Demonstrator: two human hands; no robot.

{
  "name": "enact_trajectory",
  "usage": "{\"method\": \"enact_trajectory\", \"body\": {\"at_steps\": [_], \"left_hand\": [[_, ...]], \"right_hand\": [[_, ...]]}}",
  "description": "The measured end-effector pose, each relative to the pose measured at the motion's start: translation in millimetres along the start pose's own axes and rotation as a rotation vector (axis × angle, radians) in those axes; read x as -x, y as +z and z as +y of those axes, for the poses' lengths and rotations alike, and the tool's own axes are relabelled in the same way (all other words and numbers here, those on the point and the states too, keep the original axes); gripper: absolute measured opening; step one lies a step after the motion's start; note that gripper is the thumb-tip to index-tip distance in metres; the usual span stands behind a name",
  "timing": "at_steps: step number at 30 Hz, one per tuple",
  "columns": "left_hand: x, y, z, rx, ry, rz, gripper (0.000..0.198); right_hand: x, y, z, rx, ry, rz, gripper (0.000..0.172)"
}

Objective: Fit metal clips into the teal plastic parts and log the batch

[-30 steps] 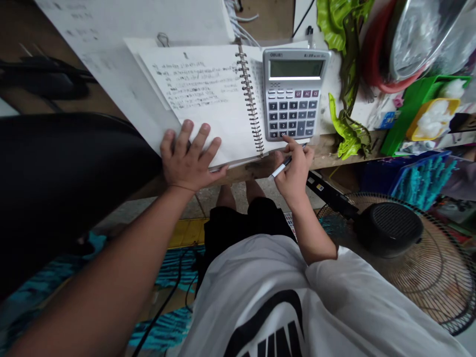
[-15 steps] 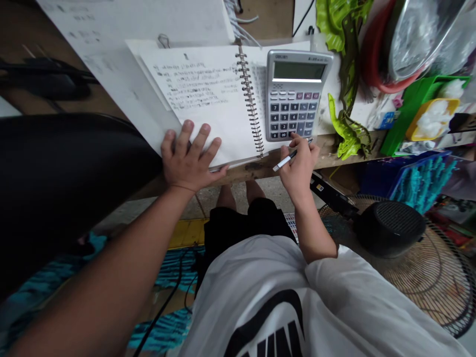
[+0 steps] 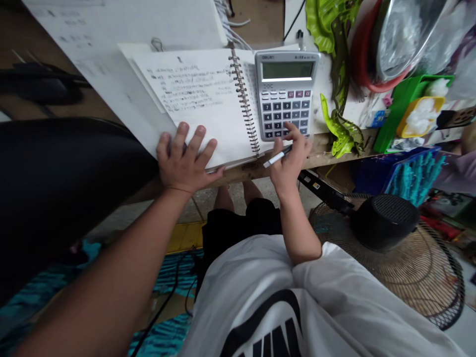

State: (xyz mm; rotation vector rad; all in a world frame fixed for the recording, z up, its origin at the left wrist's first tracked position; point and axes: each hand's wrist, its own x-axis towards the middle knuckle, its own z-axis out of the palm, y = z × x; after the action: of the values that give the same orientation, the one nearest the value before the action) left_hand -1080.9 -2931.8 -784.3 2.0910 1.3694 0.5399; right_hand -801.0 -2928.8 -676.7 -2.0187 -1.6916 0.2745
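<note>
Handwritten lines fill the upper part of the left page of an open spiral notebook (image 3: 219, 129). My left hand (image 3: 186, 161) lies flat with fingers spread on that page's lower left corner. A silver calculator (image 3: 273, 89) rests on the right page and hides much of it. My right hand (image 3: 290, 158) is at the calculator's lower edge, its index finger over the lower number keys. A pen (image 3: 277, 156) with a white end is held in the curled fingers of that hand. Whether the fingertip presses a key, I cannot tell.
Right of the calculator lie bright green plastic pieces (image 3: 338, 134), a red bowl (image 3: 357, 64) and a green tray (image 3: 386, 129) holding a yellow container (image 3: 401, 129). A fan (image 3: 386, 263) stands below the table edge at right. A black rounded surface (image 3: 74, 183) fills the left.
My right index finger has shifted up from the bottom keys, with the pen still in the hand. Faint digits now show on the display. My left hand stays on the page; the view has shifted slightly.
</note>
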Motion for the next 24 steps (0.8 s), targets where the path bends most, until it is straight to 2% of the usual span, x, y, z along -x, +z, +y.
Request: {"method": "enact_trajectory", "body": {"at_steps": [3, 5, 10, 16, 24], "left_hand": [[-0.1, -0.3, 0.5, 0.037, -0.015, -0.022, 0.093], [-0.8, -2.2, 3.4, 0.049, -0.044, -0.023, 0.091], [-2.5, -10.0, 11.3, 0.081, -0.074, -0.031, 0.084], [-1.1, -8.7, 9.9, 0.083, -0.017, 0.004, 0.089], [-0.2, -2.7, 5.5, -0.043, 0.075, 0.079, 0.101]], "right_hand": [[7.9, -1.7, 8.2, 0.005, 0.051, 0.209, 0.036], [9.4, -0.6, 12.0, 0.007, 0.07, 0.267, 0.034], [1.4, -2.1, 16.9, 0.022, 0.076, 0.255, 0.029], [-6.5, -12.7, 20.7, 0.079, 0.062, 0.269, 0.018], [-8.5, -11.8, 18.2, 0.095, 0.068, 0.197, 0.011]]}}
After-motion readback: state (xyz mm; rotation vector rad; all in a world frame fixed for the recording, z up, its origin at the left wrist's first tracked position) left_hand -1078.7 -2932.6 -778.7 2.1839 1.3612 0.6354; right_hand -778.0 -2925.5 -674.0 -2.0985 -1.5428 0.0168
